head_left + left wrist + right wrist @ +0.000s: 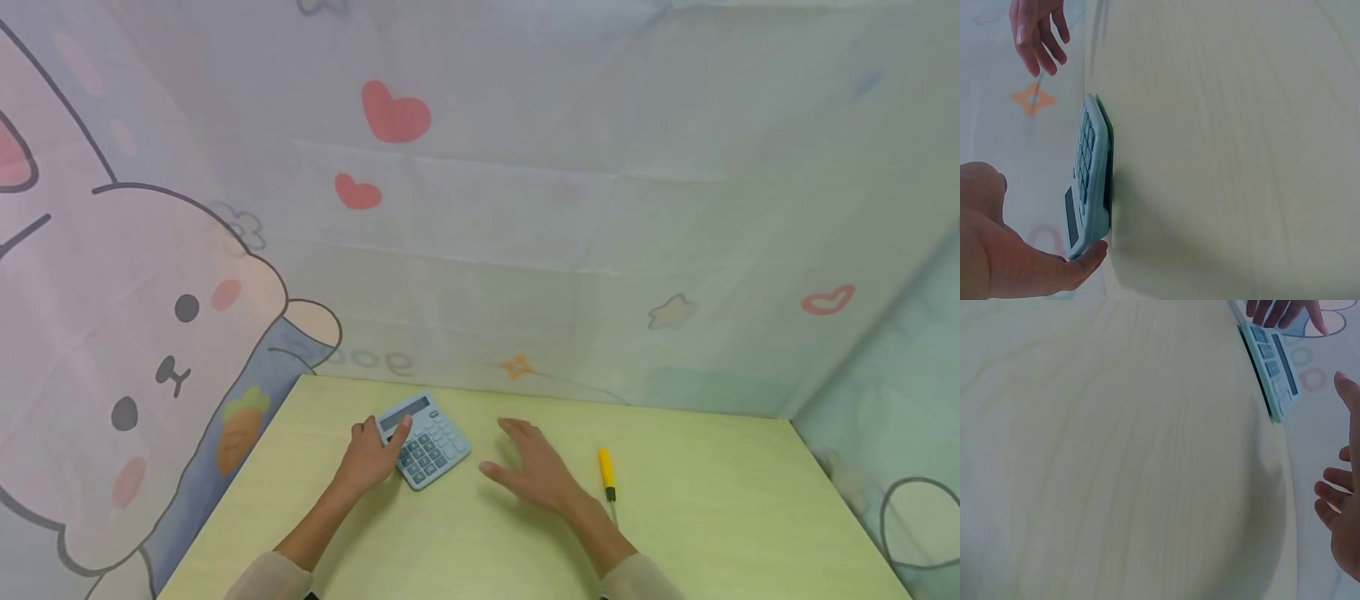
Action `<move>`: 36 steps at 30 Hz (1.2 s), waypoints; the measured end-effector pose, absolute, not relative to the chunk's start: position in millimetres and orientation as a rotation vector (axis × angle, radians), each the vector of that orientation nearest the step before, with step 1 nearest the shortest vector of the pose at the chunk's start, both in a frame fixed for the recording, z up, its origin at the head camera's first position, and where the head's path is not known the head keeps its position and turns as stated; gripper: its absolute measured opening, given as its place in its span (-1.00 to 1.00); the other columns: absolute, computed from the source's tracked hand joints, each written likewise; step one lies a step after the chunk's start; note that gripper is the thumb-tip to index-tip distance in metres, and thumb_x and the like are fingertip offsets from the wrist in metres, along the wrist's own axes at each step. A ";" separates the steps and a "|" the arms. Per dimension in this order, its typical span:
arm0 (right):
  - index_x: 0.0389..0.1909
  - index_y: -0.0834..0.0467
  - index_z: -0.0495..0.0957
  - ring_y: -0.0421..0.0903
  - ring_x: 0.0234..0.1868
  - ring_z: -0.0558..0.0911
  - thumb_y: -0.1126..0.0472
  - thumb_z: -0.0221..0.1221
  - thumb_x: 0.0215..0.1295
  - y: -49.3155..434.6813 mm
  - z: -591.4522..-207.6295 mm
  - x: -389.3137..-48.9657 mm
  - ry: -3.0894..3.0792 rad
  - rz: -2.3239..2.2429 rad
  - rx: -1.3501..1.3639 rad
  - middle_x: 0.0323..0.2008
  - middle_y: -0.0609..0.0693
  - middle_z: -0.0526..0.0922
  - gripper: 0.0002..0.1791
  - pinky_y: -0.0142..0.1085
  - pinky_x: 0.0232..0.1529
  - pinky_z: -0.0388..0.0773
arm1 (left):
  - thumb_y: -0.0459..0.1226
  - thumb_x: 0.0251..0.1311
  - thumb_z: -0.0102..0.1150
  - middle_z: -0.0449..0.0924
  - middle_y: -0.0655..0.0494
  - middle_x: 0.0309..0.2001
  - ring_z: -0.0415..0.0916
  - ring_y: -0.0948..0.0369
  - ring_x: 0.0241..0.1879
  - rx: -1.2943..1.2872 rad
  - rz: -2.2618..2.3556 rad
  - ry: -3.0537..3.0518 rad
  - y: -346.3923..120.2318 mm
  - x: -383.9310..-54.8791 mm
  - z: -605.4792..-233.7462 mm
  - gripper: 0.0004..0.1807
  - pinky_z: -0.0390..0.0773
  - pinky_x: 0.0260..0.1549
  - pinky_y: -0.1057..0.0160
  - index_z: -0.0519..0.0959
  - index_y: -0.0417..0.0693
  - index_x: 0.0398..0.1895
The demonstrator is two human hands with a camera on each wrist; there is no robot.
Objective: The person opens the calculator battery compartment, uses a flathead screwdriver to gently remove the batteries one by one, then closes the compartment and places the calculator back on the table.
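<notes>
A light blue calculator (423,440) with dark number keys is at the table's back left, its display end turned away from me. My left hand (371,454) grips its left edge, the thumb over the top face. In the left wrist view, a fingertip (1094,255) touches the display end of the calculator (1091,169), which looks slightly raised. My right hand (536,467) hovers right of the calculator, fingers extended and apart, holding nothing. Beyond my right wrist lies a screwdriver (607,471) with a yellow handle; my forearm is close to its thin shaft, whose end I cannot see.
The pale yellow-green table (720,500) extends right and toward me. Behind it hangs a printed cloth (525,225) with hearts and a large rabbit at the left. A dark looped cable (885,521) shows beyond the right edge.
</notes>
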State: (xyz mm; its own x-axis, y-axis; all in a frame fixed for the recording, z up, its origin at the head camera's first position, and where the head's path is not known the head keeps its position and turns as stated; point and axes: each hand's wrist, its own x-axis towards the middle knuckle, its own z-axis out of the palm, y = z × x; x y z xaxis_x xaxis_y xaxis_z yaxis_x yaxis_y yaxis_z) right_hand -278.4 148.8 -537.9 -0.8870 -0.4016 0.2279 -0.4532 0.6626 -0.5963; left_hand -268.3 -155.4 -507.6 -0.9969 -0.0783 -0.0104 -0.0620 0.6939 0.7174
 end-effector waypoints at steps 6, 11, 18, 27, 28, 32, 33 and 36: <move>0.56 0.22 0.33 0.21 0.56 0.30 -0.35 0.21 0.42 136.5 -542.4 -280.8 -2.771 1.061 0.724 0.54 0.20 0.35 -0.06 0.15 0.53 0.22 | 0.20 0.62 -0.15 0.08 -0.70 0.38 0.32 -0.48 0.33 0.116 -1.257 -2.864 -154.2 -270.0 -512.2 0.04 0.36 0.32 -0.38 -0.02 -0.71 0.51; 0.52 0.24 0.38 0.23 0.53 0.34 -0.32 0.20 0.44 127.5 -548.0 -282.6 -2.748 1.104 0.722 0.51 0.21 0.40 -0.11 0.16 0.53 0.23 | 0.21 0.62 -0.16 0.08 -0.69 0.38 0.35 -0.44 0.30 0.127 -1.280 -2.859 -154.5 -270.1 -512.7 0.04 0.37 0.31 -0.37 -0.03 -0.70 0.51; 0.46 0.31 0.41 0.27 0.45 0.44 -0.22 0.24 0.47 116.7 -558.0 -282.5 -2.709 1.214 0.716 0.43 0.26 0.48 -0.18 0.19 0.47 0.32 | 0.21 0.62 -0.14 0.13 -0.70 0.34 0.39 -0.40 0.25 0.141 -1.290 -2.855 -151.7 -267.3 -510.0 0.04 0.39 0.29 -0.36 -0.02 -0.72 0.50; 0.49 0.31 0.39 0.32 0.33 0.56 -0.23 0.24 0.47 97.2 -550.3 -281.9 -2.715 1.449 0.690 0.40 0.29 0.51 -0.16 0.17 0.32 0.50 | 0.18 0.63 -0.17 0.17 -0.72 0.32 0.37 -0.44 0.28 0.155 -1.263 -2.850 -151.2 -269.0 -515.0 0.01 0.37 0.31 -0.36 -0.01 -0.73 0.49; 0.49 0.32 0.39 0.32 0.32 0.56 -0.23 0.24 0.47 95.6 -550.1 -282.1 -2.719 1.455 0.687 0.39 0.30 0.51 -0.16 0.17 0.32 0.51 | 0.18 0.63 -0.17 0.18 -0.72 0.31 0.37 -0.44 0.29 0.154 -1.264 -2.848 -151.3 -269.1 -515.1 0.01 0.37 0.31 -0.36 0.00 -0.73 0.48; 0.48 0.34 0.40 0.28 0.27 0.60 -0.21 0.24 0.48 91.1 -551.5 -282.8 -2.729 1.462 0.673 0.36 0.31 0.54 -0.17 0.14 0.29 0.54 | 0.19 0.62 -0.15 0.23 -0.73 0.29 0.38 -0.45 0.28 0.143 -1.263 -2.847 -152.0 -269.6 -515.0 0.02 0.39 0.28 -0.37 0.03 -0.75 0.46; 0.47 0.34 0.40 0.28 0.26 0.61 -0.21 0.24 0.48 90.3 -551.9 -282.8 -2.730 1.464 0.669 0.35 0.31 0.54 -0.18 0.14 0.28 0.55 | 0.19 0.62 -0.15 0.26 -0.73 0.27 0.39 -0.45 0.28 0.141 -1.264 -2.846 -152.2 -269.4 -514.4 0.02 0.40 0.27 -0.36 0.04 -0.75 0.45; 0.46 0.35 0.41 0.23 0.23 0.62 -0.21 0.23 0.49 89.0 -551.6 -282.7 -2.745 1.454 0.661 0.34 0.31 0.55 -0.18 0.12 0.26 0.56 | 0.18 0.63 -0.14 0.38 -0.67 0.19 0.46 -0.38 0.20 0.135 -1.274 -2.841 -153.1 -269.0 -511.9 0.00 0.46 0.20 -0.33 0.09 -0.76 0.42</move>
State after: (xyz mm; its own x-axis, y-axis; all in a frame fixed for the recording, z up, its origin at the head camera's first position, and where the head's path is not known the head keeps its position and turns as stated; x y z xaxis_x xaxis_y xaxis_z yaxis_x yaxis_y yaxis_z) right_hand -282.7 89.0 -551.6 -0.9127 -0.3756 0.1607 -0.3440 0.4945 -0.7982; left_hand -269.0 -153.1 -511.9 -0.9959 -0.0892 -0.0126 -0.0687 0.6622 0.7462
